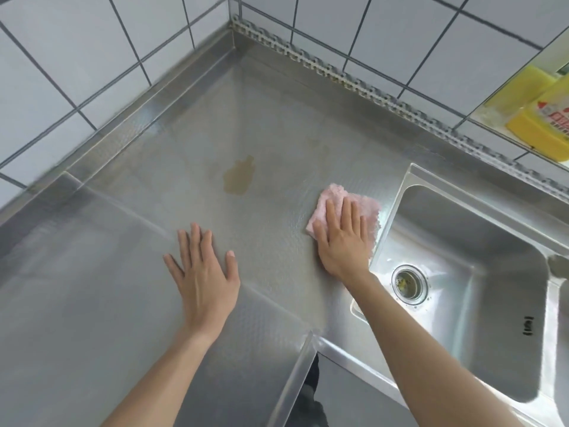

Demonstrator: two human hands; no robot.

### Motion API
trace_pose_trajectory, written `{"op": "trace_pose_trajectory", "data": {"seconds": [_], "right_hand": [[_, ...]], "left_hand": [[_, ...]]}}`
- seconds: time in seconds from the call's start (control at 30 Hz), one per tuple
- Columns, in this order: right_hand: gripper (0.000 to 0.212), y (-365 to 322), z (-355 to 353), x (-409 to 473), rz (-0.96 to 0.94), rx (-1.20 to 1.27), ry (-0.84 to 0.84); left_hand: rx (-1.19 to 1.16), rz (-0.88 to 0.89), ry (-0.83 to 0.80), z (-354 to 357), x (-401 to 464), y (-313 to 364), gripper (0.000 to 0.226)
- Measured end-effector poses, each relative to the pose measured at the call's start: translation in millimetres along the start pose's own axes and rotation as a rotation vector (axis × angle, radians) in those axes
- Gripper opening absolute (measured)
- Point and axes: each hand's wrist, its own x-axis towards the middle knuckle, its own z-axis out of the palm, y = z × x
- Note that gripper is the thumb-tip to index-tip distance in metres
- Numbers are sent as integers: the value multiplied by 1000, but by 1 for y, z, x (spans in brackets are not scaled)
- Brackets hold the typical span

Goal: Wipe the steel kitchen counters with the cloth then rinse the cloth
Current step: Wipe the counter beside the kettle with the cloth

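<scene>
While the left hand (pixel 205 278) lies flat on the bare steel counter (pixel 277 124) with its fingers spread and nothing under it, the right hand (pixel 341 238) presses palm-down on a pink cloth (pixel 338 197), fingers straight and close together rather than curled around it. The cloth is small, folded into a rough square, with a fuzzy, nubbly surface; its far edge and both side corners stick out past the fingertips, and its nearer part is hidden under the palm. It sits on the counter just beside the rim of the sink (pixel 468 241), which opens to the right of the right hand, a round drain (pixel 409 284) showing in the basin near the wrist. Beyond and between the two hands, a yellowish-brown stain (pixel 240 177) marks the steel, apart from the cloth. Further off to the right, past the sink, a yellow bottle (pixel 545 118) stands on a ledge against the white tiled wall (pixel 77 63).
</scene>
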Motion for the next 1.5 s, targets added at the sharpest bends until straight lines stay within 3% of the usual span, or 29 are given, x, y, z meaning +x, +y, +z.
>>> {"op": "trace_pose_trajectory", "data": {"seconds": [0.07,0.17,0.27,0.37,0.53,0.7,0.77,0.87,1.07,1.13,1.23,1.37,1.5], "right_hand": [[62,-29,7,3,-28,8,20],[59,-45,24,-31,-313,-5,43],[58,-14,31,-67,-549,-43,7],[59,38,21,-69,-644,-69,-8],[65,92,-17,11,-460,-109,-36],[63,47,-29,100,-167,-24,21],[60,11,-22,103,-229,0,30],[56,-19,-5,70,-498,23,39],[60,53,-9,39,-833,-88,-29],[62,74,-24,69,-818,-128,-14],[67,83,-47,137,-609,-145,-17],[66,20,-54,205,-344,-91,-53],[62,-39,-39,187,-482,-72,-62]], "left_hand": [[-35,-83,15,2,8,16,61],[-73,-245,27,11,20,40,69],[-72,-341,65,21,26,58,75],[-6,-360,116,30,25,64,74],[128,-343,182,39,25,66,76],[157,-355,219,42,26,67,76],[161,-363,224,42,26,68,76],[176,-361,228,43,27,65,77],[178,-360,239,46,26,64,77],[182,-358,248,46,27,65,77],[183,-364,246,46,27,66,76],[196,-377,229,46,27,65,77],[194,-378,224,45,28,66,78]]}}
